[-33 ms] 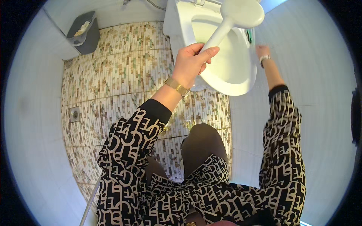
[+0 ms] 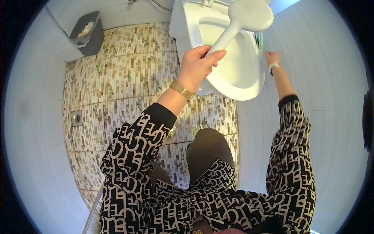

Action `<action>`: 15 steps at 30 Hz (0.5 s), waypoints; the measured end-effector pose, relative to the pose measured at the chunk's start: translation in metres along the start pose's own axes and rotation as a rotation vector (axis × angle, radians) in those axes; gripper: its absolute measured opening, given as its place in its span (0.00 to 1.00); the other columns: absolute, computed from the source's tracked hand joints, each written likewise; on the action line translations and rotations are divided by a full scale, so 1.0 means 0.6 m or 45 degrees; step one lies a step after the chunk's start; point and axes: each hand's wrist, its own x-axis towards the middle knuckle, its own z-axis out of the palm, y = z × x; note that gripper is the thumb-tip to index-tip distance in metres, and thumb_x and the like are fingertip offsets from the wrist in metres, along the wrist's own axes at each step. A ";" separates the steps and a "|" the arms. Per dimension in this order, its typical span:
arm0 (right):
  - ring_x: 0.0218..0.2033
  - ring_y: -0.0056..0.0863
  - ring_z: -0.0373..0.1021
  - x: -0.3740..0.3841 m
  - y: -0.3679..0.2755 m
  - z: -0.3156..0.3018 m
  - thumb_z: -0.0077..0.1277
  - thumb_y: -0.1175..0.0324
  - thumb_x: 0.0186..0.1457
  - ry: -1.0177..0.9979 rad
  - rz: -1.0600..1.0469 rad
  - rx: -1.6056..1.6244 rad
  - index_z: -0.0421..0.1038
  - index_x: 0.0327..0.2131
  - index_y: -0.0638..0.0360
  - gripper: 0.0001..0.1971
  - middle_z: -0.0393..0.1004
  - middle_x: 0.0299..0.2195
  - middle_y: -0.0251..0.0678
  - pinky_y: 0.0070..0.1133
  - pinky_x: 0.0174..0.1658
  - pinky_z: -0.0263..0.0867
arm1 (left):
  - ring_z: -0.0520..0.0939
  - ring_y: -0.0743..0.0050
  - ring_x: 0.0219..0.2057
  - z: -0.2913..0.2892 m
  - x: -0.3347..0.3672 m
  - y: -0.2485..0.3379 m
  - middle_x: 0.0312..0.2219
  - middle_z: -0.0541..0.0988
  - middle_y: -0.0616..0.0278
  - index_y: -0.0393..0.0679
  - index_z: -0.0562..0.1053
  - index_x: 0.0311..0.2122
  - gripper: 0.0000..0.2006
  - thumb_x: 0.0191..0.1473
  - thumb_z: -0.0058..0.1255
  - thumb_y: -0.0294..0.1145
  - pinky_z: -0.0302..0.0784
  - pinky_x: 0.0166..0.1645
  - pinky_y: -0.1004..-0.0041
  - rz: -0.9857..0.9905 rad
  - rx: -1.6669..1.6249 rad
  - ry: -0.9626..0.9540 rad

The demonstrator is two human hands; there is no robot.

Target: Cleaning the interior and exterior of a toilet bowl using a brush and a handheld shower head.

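Note:
My left hand [image 2: 198, 64], with a gold-coloured watch at the wrist, is closed round the handle of a white, shower-head-shaped thing [image 2: 251, 15]. Its broad, rounded head is held over the open bowl of a white toilet [image 2: 255, 90]. To the right of the bowl, beside the wall, is my right hand [image 2: 272, 58], with a pale band at the wrist. Its fingers look curled, but blur hides what they hold. Just beyond it, along the toilet's right rim, shows a small green thing [image 2: 257, 40], too blurred to name.
A grey waste bin [image 2: 93, 43] with a bag and pale paper stands at the far left corner. A square drain [image 2: 77, 118] is set in the mosaic-tiled floor [image 2: 120, 74]. A pale hose or pole [image 2: 93, 208] runs at lower left. Pale walls close in both sides.
My right hand has moved slightly nearer to me along the right wall, and the green thing has shifted a little the same way. My left hand keeps its grip, nearly still.

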 end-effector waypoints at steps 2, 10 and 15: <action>0.24 0.34 0.73 -0.067 -0.001 0.008 0.51 0.57 0.47 -0.011 0.023 0.076 0.75 0.32 0.62 0.17 0.74 0.21 0.49 0.29 0.31 0.66 | 0.62 0.88 0.12 -0.023 -0.010 0.010 0.18 0.70 0.71 0.40 0.74 0.32 0.13 0.49 0.57 0.39 0.52 0.17 0.85 0.013 0.046 0.044; 0.33 0.48 0.72 -0.027 -0.036 -0.010 0.45 0.56 0.50 0.087 -0.065 -0.200 0.75 0.33 0.59 0.17 0.74 0.31 0.49 0.33 0.36 0.67 | 0.62 0.88 0.12 0.004 0.012 0.001 0.18 0.70 0.70 0.39 0.73 0.31 0.11 0.49 0.56 0.37 0.53 0.17 0.85 0.003 -0.084 0.062; 0.30 0.50 0.71 -0.007 -0.034 -0.036 0.46 0.57 0.50 0.069 -0.125 -0.208 0.75 0.31 0.60 0.16 0.72 0.28 0.53 0.34 0.33 0.65 | 0.62 0.88 0.12 0.034 0.011 -0.010 0.18 0.70 0.70 0.39 0.73 0.30 0.11 0.49 0.57 0.38 0.53 0.17 0.85 -0.008 -0.104 -0.005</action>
